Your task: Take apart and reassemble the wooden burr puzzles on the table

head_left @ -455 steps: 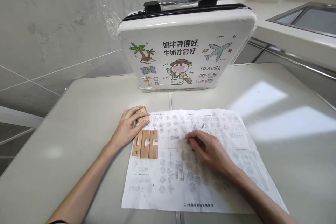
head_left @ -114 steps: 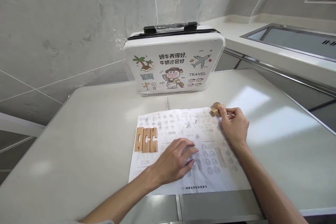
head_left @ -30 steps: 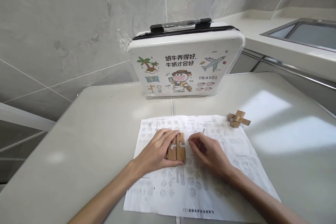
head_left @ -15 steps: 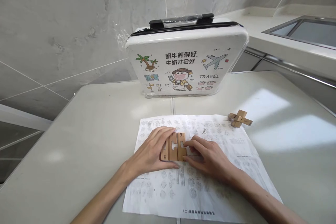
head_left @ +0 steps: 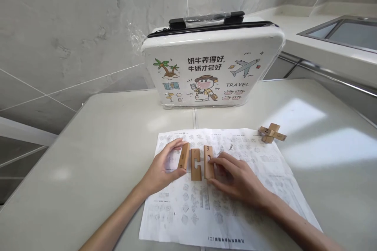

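Between thumb and fingers, my left hand [head_left: 163, 166] holds a notched wooden puzzle piece [head_left: 183, 156] by its two ends, tilted and raised a little. A second wooden piece, marked 1 [head_left: 195, 172], lies on the printed sheet [head_left: 165, 223] with its notch facing right; neither hand touches it. On the right, my right hand [head_left: 235, 174] grips the wooden piece marked 3 [head_left: 208, 164], fingers at its notch and thumb near its lower end. Narrow gaps part the three pieces.
An assembled wooden cross [head_left: 272, 133] of interlocked pieces sits by the sheet's upper right corner. Behind stands a white travel case [head_left: 212, 47] wrapped in clear plastic. All rest on a pale table [head_left: 97, 157] against a grey wall.
The three pieces lay side by side between my hands. My left hand has lifted and tilted the left piece away, and my right hand has shifted the piece marked 3 slightly right.
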`<state>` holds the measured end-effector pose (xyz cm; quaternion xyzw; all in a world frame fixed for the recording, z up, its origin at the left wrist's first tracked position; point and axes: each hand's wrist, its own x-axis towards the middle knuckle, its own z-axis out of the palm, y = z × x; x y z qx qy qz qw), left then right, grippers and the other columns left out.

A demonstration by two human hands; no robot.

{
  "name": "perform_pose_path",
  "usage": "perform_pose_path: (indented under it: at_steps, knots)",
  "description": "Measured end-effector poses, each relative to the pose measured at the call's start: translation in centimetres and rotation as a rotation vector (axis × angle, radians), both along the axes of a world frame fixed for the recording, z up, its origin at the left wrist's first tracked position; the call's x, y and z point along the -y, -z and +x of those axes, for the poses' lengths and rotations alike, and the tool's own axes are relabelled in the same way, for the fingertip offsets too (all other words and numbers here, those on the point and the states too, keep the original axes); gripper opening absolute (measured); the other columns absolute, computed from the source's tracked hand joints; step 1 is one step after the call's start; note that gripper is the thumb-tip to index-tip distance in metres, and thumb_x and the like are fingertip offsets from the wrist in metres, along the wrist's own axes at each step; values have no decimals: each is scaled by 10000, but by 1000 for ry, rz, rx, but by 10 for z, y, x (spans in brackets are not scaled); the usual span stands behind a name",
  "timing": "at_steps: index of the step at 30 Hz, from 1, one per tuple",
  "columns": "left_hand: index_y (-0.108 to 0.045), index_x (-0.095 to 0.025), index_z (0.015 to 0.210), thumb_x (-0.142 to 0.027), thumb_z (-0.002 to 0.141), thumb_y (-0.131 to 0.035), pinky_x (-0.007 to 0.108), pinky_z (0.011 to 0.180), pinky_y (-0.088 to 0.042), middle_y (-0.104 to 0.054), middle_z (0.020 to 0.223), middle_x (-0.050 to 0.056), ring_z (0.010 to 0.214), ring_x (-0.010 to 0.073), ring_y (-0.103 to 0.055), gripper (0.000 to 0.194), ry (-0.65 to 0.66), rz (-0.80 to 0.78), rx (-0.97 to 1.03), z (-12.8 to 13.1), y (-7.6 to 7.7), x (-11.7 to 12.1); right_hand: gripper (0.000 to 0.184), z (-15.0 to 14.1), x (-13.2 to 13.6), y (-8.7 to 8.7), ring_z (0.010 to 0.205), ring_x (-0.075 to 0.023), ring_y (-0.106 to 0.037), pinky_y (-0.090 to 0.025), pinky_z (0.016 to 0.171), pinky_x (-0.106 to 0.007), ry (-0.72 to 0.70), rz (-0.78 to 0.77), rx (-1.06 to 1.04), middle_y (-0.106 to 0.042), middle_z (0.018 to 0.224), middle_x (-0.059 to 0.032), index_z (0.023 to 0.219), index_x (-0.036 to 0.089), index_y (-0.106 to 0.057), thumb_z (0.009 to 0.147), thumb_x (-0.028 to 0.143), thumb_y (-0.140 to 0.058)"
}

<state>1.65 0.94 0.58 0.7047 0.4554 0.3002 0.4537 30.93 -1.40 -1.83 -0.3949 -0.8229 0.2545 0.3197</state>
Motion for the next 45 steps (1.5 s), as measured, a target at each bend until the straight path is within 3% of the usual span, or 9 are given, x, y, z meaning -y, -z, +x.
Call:
perform_pose_path:
  at_steps: [4,8,12,23,29,45]
  knots:
    - [-484,-266,1568,-804,920,-594,581,1263,-401,-574,1577,192,1510,387,-508,849,2,-278,392,10,2,4,324,-1,5,-9,697,-169,-620,-517,532,-267,-83,-191,-284,-652,916,-52,1248,233,-658,1009,444,-715]
    - [-530,-217,1537,-791,946,-569,591,1294,-342,-608,1546,215,1496,393,-526,824,58,-402,513,19,0,6,369,-8,15,-9,655,-142,-651,-540,545,-243,-204,-336,-393,-713,939,-45,1191,241,-687,957,511,-779]
    - [-556,-246,1529,-765,940,-612,599,1281,-348,-597,1564,197,1459,398,-567,788,119,-475,516,20,-4,7,384,-13,21,-8,677,-138,-679,-541,584,-228,-264,-372,-360,-739,918,-30,1193,238,-693,951,521,-786]
    - [-689,-214,1443,-785,904,-643,619,1267,-353,-544,1613,195,1429,433,-582,787,192,-526,531,17,-6,4,430,-12,22,-18,713,-157,-665,-544,673,-267,-300,-245,-315,-727,912,-45,1245,221,-675,1038,596,-626]
    - [-683,-174,1446,-780,922,-621,611,1266,-319,-653,1481,228,1447,440,-551,804,249,-563,545,16,-9,1,439,-11,22,-17,719,-162,-660,-528,677,-273,-321,-259,-330,-722,880,-37,1232,219,-687,1028,605,-642]
    - [-634,-192,1494,-774,841,-732,634,1235,-342,-617,1522,233,1459,458,-530,880,323,-573,454,12,-6,3,380,-9,22,-14,749,-146,-674,-523,649,-249,-293,-312,-359,-729,969,-39,1318,253,-643,1049,520,-660]
